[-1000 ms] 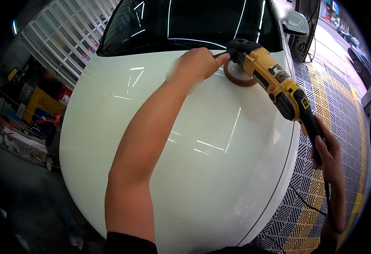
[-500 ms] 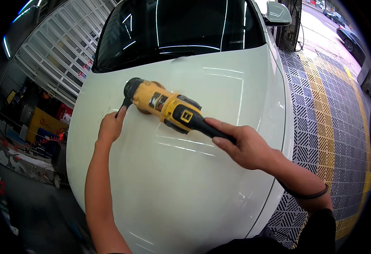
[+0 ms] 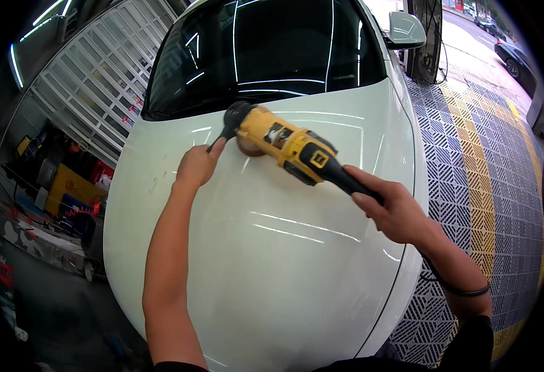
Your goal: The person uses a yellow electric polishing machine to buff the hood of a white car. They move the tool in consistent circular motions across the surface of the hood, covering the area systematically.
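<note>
Left hand (image 3: pixel 199 166) and right hand (image 3: pixel 393 209), each grip clamped on the polisher (image 3: pixel 278 135) at upper centre, should hold its pad (image 3: pixel 247 149) flat on the hood (image 3: pixel 272 266)

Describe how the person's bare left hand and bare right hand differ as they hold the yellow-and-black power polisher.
The bare left hand grips the slim black side handle, while the bare right hand grips the thicker black rear handle. The left forearm shows no band; the right forearm wears a thin dark band. Both hands hold the same yellow-and-black power polisher.
</note>
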Demonstrator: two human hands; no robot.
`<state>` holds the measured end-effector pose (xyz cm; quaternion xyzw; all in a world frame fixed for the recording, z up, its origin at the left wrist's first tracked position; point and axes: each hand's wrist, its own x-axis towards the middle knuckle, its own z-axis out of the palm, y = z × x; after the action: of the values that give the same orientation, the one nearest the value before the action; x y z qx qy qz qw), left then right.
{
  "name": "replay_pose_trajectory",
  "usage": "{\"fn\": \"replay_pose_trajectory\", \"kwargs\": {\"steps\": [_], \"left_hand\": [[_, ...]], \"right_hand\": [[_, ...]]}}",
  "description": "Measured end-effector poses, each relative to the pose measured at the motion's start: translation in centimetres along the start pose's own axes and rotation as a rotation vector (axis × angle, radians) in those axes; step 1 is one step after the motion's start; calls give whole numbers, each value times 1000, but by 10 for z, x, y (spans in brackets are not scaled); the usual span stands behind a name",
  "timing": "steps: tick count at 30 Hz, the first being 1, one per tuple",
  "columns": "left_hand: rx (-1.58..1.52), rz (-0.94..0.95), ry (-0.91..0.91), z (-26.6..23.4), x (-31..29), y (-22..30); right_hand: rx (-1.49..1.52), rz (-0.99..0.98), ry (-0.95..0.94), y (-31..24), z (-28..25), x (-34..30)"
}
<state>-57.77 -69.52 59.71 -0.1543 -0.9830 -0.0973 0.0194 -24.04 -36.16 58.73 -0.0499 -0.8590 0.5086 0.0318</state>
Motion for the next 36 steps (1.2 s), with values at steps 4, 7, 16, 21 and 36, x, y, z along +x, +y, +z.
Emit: {"fn": "replay_pose_trajectory", "kwargs": {"steps": [4, 7, 16, 21, 36], "left_hand": [[-4, 147, -130, 2, 23, 153], [-37, 257, -118, 0, 23, 239], [-35, 58, -68, 1, 80, 120], [-46, -91, -53, -14, 107, 36], [-154, -234, 48, -14, 72, -122]], "right_hand": [[102, 173, 238, 36, -64, -58], [25, 184, 465, 75, -111, -101], [25, 113, 202, 38, -65, 31], [-53, 104, 107, -7, -30, 109], [-168, -113, -167, -27, 46, 175]]}}
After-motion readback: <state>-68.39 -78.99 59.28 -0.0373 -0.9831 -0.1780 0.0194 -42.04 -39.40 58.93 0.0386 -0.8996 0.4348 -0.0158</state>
